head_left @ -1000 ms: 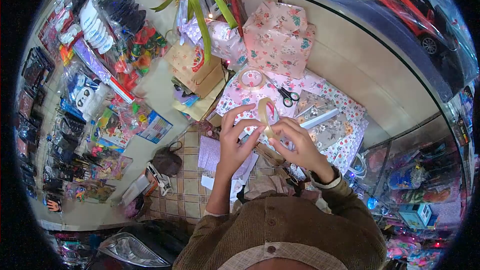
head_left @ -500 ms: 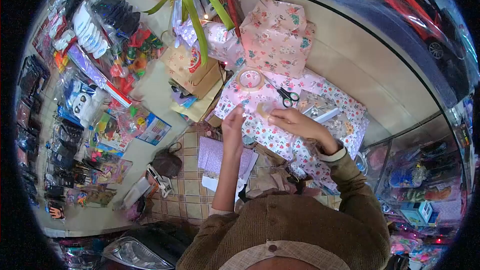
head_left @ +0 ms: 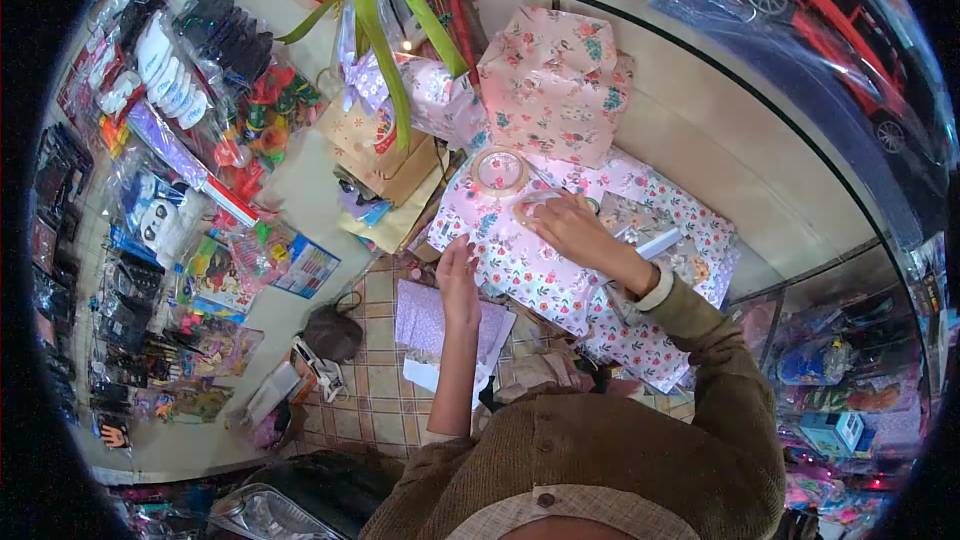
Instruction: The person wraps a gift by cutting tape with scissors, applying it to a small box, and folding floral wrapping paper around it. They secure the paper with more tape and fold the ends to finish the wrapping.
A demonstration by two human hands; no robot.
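Observation:
My right hand (head_left: 580, 232) is over the floral wrapping paper (head_left: 540, 285), its fingers closed on a small roll of clear tape (head_left: 528, 208). My left hand (head_left: 458, 280) is at the paper's near left edge, fingertips together; anything between them is too small to make out. A wider tan tape roll (head_left: 500, 171) lies flat on the paper just beyond my right fingers. The scissors (head_left: 594, 205) are mostly hidden behind my right hand. To its right, a clear plastic packet (head_left: 685, 258) with a white strip (head_left: 659, 244) rests on the paper.
A pink floral sheet (head_left: 550, 85) and a wrapped parcel with green ribbon (head_left: 375, 50) are at the back. Brown paper bags (head_left: 395, 155) stand left of the wrapping paper. Packaged toys line the left; a boxed red toy car (head_left: 830, 30) sits at upper right.
My right hand has moved up and left with the clear tape roll, now covering most of the scissors. My left hand has drawn back slightly toward me.

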